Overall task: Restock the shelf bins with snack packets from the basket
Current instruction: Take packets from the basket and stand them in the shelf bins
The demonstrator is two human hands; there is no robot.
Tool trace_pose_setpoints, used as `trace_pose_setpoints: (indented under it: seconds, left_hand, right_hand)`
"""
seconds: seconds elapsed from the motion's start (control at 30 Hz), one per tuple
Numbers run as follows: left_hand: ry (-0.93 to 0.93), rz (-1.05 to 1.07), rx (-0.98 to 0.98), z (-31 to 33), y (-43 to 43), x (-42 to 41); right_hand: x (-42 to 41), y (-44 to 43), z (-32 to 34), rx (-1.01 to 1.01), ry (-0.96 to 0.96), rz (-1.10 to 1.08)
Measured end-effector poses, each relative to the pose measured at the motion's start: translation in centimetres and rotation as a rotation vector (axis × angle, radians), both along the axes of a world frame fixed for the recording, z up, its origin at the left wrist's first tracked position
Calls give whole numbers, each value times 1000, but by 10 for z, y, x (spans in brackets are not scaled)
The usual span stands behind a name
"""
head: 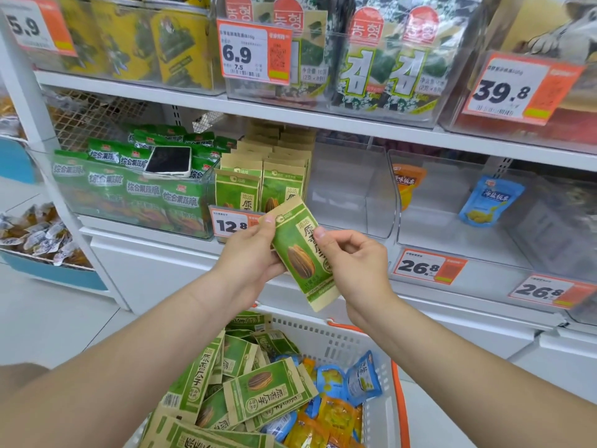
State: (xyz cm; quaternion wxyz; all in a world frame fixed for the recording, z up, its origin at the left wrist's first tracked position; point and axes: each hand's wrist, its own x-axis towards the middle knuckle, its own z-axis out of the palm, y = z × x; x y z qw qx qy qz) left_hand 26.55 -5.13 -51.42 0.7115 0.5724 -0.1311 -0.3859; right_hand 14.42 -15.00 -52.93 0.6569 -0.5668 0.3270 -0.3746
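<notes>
A green and tan sunflower-seed packet [302,253] is held tilted in front of the shelf, below the clear bin [261,185] that holds upright packets of the same kind. My left hand [250,253] grips its left edge, thumb on the top corner. My right hand [353,263] pinches its right edge. Below, a white basket [336,341] with orange handles holds several more seed packets [268,392] plus blue [363,379] and orange packets [336,415].
To the right stand an empty-looking clear bin [350,189] and a bin with one orange [407,185] and one blue packet [491,202]. On the left, a phone [168,161] lies on green vegetable-crisp packets [129,185]. Seaweed packs [378,59] fill the shelf above.
</notes>
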Motion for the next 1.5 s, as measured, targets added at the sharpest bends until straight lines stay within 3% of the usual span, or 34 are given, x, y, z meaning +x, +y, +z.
trace_pose_setpoints:
  seconds: [0.13, 0.2, 0.33, 0.43, 0.57, 0.67, 0.8, 0.9, 1.23, 1.5]
  left_hand:
    - [-37, 96, 3, 6, -4, 0]
    - [-86, 97, 28, 10, -5, 2]
    - [-524, 91, 158, 12, -3, 0]
    - [-790, 58, 156, 14, -2, -2]
    - [-760, 61, 138, 19, -5, 0]
    - [-748, 80, 144, 18, -6, 4]
    - [-737, 272, 210, 13, -7, 11]
    - [-658, 247, 328, 10, -6, 19]
    - [-585, 164, 425, 0, -12, 23]
    - [-640, 167, 424, -6, -11, 30]
  right_hand:
    - [0, -2, 9, 141, 20, 248]
    - [-1, -5, 13, 54, 96, 351]
    - [-1, -4, 19, -261, 225, 401]
    - [0, -5, 23, -208, 194, 366]
    - [9, -23, 27, -382, 243, 146]
    - [15, -29, 42, -439, 136, 74]
    - [23, -37, 54, -548, -58, -17]
    - [31, -46, 55, -676, -82, -89]
    - [71, -74, 22, -925, 401, 92]
    - [94, -72, 18, -848, 436, 54]
